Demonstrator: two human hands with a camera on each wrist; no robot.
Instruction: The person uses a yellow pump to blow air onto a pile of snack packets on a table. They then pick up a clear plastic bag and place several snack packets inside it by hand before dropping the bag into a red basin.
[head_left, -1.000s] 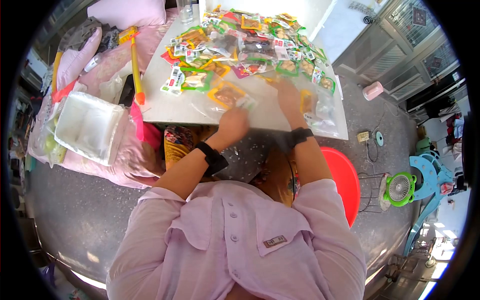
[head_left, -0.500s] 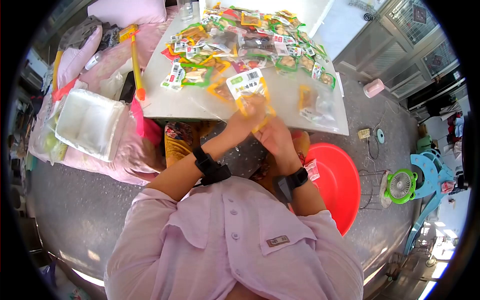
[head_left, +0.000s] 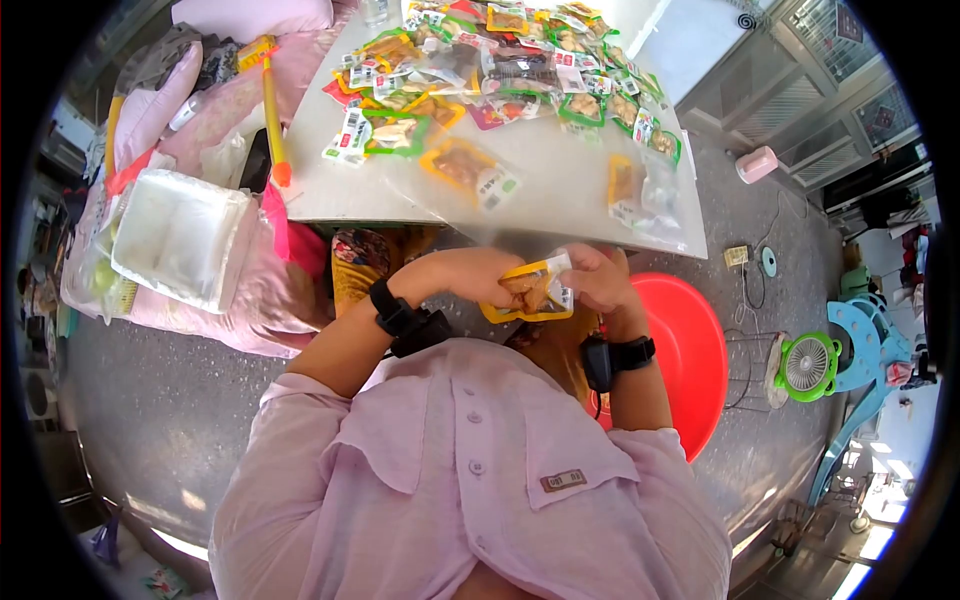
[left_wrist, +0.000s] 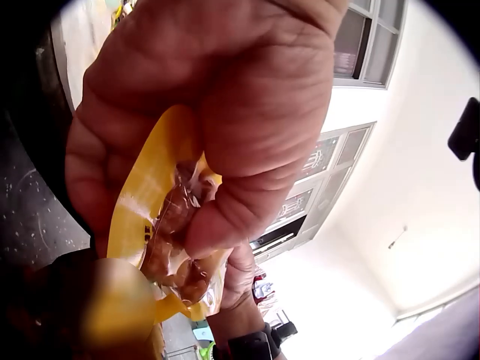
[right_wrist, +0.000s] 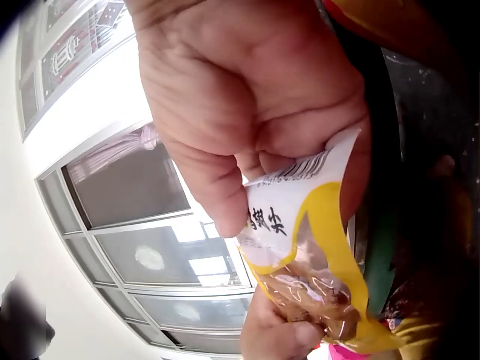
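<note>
Between both hands, over the lap and in front of the table edge, is a yellow-edged snack packet [head_left: 532,292] with brown food behind its clear window. My left hand [head_left: 487,275] pinches its window end, the thumb [left_wrist: 217,225] pressing on the clear film in the left wrist view. The right hand [head_left: 597,277] grips the white printed end, where a barcode and black lettering show in the right wrist view on the packet [right_wrist: 307,255]. On the table [head_left: 560,190] lie another yellow-edged packet [head_left: 470,172] and a heap of green- and yellow-edged packets [head_left: 510,75].
A red basin [head_left: 685,350] stands on the floor under the right arm. Clear plastic wrap with a yellow-edged packet [head_left: 622,190] lies at the table's right front. On the bed at left are a white foam box [head_left: 180,240] and a yellow-handled tool [head_left: 275,130].
Both hands have come back from the table to the lap. The left hand picked up a packet, and the right hand now grips its white end.
</note>
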